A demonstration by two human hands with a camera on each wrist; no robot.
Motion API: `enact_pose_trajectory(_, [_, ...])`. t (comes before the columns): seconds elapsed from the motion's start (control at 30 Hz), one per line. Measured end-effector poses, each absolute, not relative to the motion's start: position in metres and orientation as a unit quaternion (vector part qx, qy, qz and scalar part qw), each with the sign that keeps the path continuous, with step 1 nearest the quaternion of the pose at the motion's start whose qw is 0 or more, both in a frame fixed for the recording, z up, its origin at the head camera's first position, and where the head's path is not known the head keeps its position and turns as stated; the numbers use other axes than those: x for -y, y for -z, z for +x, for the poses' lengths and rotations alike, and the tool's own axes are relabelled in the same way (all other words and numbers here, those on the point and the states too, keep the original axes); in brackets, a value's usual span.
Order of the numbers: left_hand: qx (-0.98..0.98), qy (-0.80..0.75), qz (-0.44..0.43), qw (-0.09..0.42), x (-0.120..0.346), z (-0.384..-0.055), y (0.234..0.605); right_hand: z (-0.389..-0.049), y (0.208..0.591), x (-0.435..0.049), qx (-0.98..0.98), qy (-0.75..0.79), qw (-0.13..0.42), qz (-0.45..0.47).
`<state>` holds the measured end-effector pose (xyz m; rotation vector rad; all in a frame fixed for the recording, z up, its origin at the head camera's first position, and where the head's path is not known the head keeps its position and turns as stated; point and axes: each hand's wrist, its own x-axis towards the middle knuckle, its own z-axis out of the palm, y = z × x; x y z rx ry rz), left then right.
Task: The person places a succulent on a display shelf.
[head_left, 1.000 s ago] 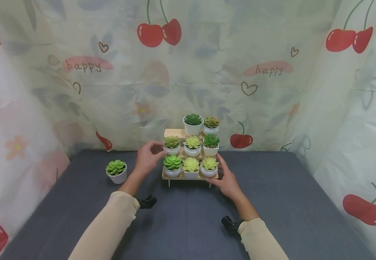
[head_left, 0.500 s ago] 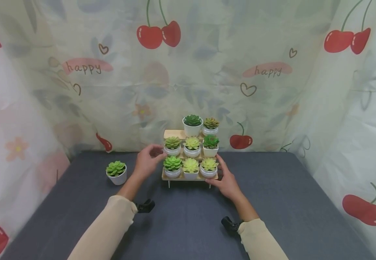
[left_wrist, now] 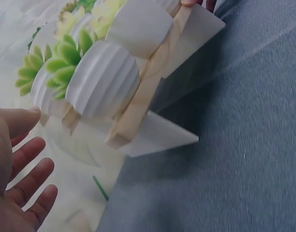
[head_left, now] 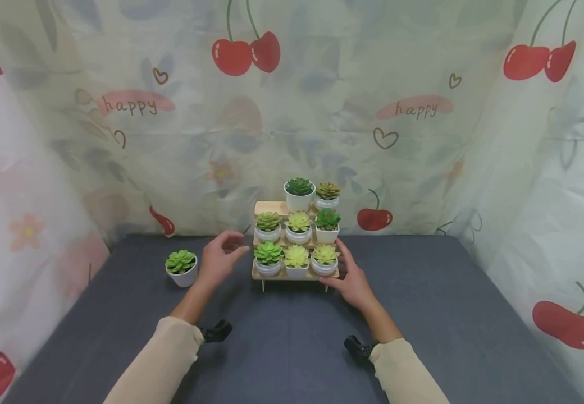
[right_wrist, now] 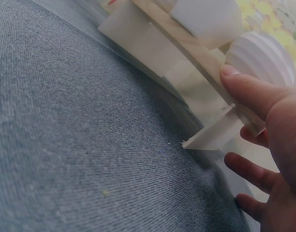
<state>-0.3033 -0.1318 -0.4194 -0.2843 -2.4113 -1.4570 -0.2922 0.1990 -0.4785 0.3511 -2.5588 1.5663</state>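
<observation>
A three-tier wooden plant stand (head_left: 272, 208) with white legs bears several small potted succulents. My left hand (head_left: 219, 261) is left of the stand, fingers spread, holding nothing. Nearest to it is an olive-green potted succulent (head_left: 268, 231) at the middle tier's left end. In the left wrist view, the left thumb (left_wrist: 22, 121) points toward the pots, apart from the ribbed front pot (left_wrist: 105, 79). My right hand (head_left: 352, 285) grips the right end of the bottom tier. In the right wrist view, its thumb (right_wrist: 244, 87) presses the board's front edge beside a ribbed pot (right_wrist: 261, 58), with a finger behind the board's end.
Left of the left forearm, a bright green succulent in a white pot (head_left: 183, 275) stands alone on the dark cloth-covered table (head_left: 292, 348). The top tier's left part is bare wood. A cherry-patterned curtain (head_left: 297, 112) hangs close behind the stand and at both sides.
My left hand has let go of the olive-green succulent's pot at the middle tier's left end and drawn back left, toward me. The right hand stays on the stand.
</observation>
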Motion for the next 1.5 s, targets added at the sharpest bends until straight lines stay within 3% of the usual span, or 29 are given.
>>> enact_pose_trajectory(0.4, [0.863, 0.461, -0.098, 0.182, 0.164, -0.297, 0.423, -0.292, 0.479, -0.199, 0.849, -0.51, 0.067, 0.119])
enact_pose_trajectory(0.8, [0.87, 0.376, -0.106, 0.302, 0.203, -0.295, 0.437, -0.292, 0.479, -0.199, 0.848, -0.513, 0.064, 0.12])
enact_pose_trajectory(1.1, [0.864, 0.399, -0.112, 0.285, 0.212, -0.291, 0.439, -0.292, 0.48, -0.2, 0.85, -0.51, 0.063, 0.117])
enact_pose_trajectory(1.5, [0.844, 0.393, -0.131, 0.342, 0.215, -0.287, 0.437, -0.293, 0.48, -0.199, 0.853, -0.506, 0.064, 0.113])
